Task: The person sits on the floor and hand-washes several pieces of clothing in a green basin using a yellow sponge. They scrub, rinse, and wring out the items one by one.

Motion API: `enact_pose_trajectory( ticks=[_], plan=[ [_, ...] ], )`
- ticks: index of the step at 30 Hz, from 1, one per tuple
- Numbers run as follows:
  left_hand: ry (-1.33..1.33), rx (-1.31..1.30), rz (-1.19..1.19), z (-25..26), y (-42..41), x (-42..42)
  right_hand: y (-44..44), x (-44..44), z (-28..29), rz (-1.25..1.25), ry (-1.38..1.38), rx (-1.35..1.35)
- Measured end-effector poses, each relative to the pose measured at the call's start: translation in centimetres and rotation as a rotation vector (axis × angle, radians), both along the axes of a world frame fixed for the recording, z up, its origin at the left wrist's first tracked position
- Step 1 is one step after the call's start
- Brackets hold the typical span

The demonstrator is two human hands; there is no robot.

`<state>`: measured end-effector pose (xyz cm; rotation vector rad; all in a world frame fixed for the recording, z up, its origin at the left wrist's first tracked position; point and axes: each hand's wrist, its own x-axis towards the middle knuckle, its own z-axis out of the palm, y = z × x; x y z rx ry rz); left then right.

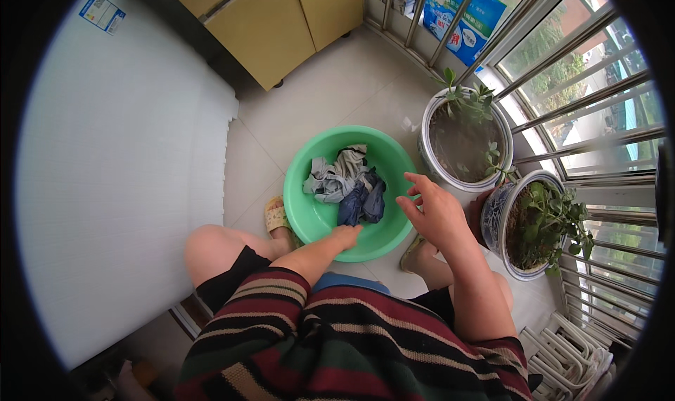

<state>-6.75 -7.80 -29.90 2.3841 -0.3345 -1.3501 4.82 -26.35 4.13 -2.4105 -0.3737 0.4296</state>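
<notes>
A round green plastic basin (306,222) stands on the floor between my feet. Crumpled wet-looking clothes lie in it: a light grey garment (329,185), a beige one with a dark edge (350,158) and a dark blue one (352,205). My left hand (347,236) reaches over the near side of the basin to the lower end of the dark blue garment; its fingers are partly hidden, so its grip cannot be made out. Raised over the basin's right rim, my right hand (432,203) holds nothing, with thumb and fingers apart.
Two potted plants in blue-and-white pots (426,150) (498,224) stand close on the right, by metal railings (575,106). A large white appliance (126,164) fills the left side. Beyond the basin is a yellowish cabinet on castors (263,32). White folded tubing (564,353) lies lower right.
</notes>
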Motion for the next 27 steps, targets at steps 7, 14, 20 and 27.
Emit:
enact_pose_trajectory(
  ticks=[7,14,20,27],
  plan=[
    [-1.098,0.293,0.285,2.4,6.4,10.5,-0.9,-1.0,-0.3,0.023,-0.051,-0.076],
    [-0.237,0.242,0.441,-1.6,8.5,8.4,-1.1,-0.9,-2.0,0.075,-0.067,-0.149],
    [-0.414,-0.179,0.735,4.7,10.7,9.6,-1.0,0.5,-2.9,-0.008,0.015,-0.068],
    [0.15,-1.095,1.208,18.9,8.8,9.2,0.9,0.2,-6.3,-0.06,0.202,0.187]
  ],
)
